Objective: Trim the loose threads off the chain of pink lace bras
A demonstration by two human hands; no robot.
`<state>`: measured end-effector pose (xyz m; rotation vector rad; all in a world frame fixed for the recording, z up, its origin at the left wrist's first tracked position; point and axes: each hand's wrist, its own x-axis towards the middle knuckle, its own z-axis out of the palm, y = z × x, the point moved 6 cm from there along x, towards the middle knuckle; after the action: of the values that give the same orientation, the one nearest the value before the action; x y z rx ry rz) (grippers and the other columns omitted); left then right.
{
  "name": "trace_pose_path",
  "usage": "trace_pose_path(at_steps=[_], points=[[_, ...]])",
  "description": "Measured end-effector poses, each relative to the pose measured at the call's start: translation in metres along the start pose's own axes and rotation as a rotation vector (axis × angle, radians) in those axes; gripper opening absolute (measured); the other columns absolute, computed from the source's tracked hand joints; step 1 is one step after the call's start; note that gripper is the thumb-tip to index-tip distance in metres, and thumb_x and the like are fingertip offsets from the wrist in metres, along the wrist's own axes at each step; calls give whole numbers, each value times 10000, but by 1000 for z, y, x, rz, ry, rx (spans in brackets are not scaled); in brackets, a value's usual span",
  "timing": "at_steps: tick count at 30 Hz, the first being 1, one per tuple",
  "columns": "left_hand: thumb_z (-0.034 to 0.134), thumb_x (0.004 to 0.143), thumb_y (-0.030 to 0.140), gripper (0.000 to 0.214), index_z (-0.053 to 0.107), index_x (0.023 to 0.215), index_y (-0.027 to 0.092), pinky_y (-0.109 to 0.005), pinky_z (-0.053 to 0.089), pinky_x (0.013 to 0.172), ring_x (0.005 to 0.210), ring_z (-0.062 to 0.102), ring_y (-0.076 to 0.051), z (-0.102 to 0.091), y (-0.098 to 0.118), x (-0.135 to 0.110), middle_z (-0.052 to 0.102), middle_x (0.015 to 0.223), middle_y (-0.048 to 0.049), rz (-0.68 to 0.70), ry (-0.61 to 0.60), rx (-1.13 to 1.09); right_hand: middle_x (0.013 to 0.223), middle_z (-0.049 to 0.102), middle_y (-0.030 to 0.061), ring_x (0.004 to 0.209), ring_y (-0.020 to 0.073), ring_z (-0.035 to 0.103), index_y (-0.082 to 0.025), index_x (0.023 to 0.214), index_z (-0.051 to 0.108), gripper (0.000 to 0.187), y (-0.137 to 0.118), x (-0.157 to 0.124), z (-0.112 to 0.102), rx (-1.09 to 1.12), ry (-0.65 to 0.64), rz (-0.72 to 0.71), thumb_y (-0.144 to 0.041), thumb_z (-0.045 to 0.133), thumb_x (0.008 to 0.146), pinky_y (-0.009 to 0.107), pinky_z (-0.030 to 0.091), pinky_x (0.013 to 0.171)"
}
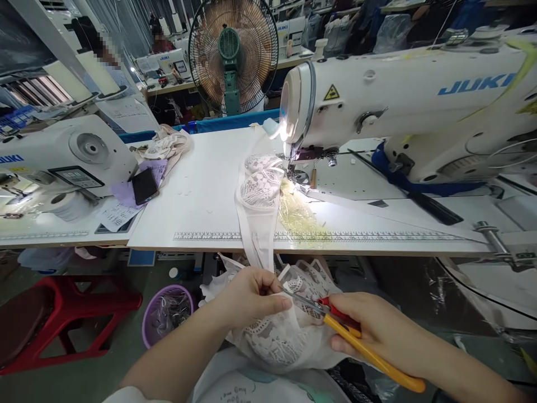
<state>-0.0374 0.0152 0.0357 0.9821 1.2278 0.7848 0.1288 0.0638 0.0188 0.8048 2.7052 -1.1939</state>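
Note:
My left hand (258,294) is closed in a pinch on the edge of a white lace bra (272,341), which lies bunched in my lap. My right hand (364,324) grips scissors (352,341) with yellow and red handles. Their metal blades point left and reach the cloth beside my left fingertips. Whether the blades are parted is hard to see. From the sewing machine (394,95), a lace piece (260,187) with white bands runs down over the table edge to my left hand. Its upper part lies beside the lit needle area.
Yellowish thread scraps (300,215) lie near the needle on the white table (205,184). At left are a second sewing machine (67,157), a phone (145,186) and a red stool (71,319). A purple bin (146,324) stands below; a fan (232,56) stands behind.

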Motion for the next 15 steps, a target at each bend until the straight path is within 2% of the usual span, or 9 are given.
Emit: trace_pose_path(at_steps=[3, 6, 10, 12, 15], points=[[694, 687, 465, 390, 487, 580, 152, -212, 216, 423, 446, 293, -54, -3, -1, -1, 378, 491, 58, 7, 4, 16, 589, 332, -44, 519, 122, 305, -226, 603, 261, 431, 6, 0, 2, 94, 4, 35, -522, 501, 804, 239, 245, 475], [702, 680, 469, 389, 500, 594, 148, -210, 230, 430, 452, 306, -55, -6, -3, -2, 396, 508, 53, 21, 34, -3, 597, 327, -42, 522, 126, 313, -226, 604, 297, 399, 7, 0, -1, 227, 96, 55, -508, 492, 808, 246, 276, 474], [707, 700, 435, 367, 510, 593, 144, -216, 283, 475, 507, 354, -66, -9, -1, -3, 416, 567, 37, 126, 81, -45, 680, 484, 5, 587, 174, 462, -223, 702, 462, 329, -8, -5, -7, 314, 281, -19, -531, 569, 753, 275, 384, 508], [716, 701, 414, 345, 537, 597, 138, -225, 342, 523, 575, 416, -84, -12, 2, -4, 463, 651, 10, 209, 114, -54, 745, 544, 31, 651, 202, 517, -228, 778, 515, 279, -18, -6, -3, 313, 273, -57, -499, 579, 763, 282, 427, 531], [724, 703, 393, 309, 582, 610, 134, -243, 397, 570, 632, 478, -105, -13, 3, -7, 515, 728, -20, 277, 132, -83, 771, 562, 33, 661, 202, 525, -235, 782, 500, 212, -28, -2, 2, 208, 201, -74, -406, 622, 749, 275, 431, 527]])
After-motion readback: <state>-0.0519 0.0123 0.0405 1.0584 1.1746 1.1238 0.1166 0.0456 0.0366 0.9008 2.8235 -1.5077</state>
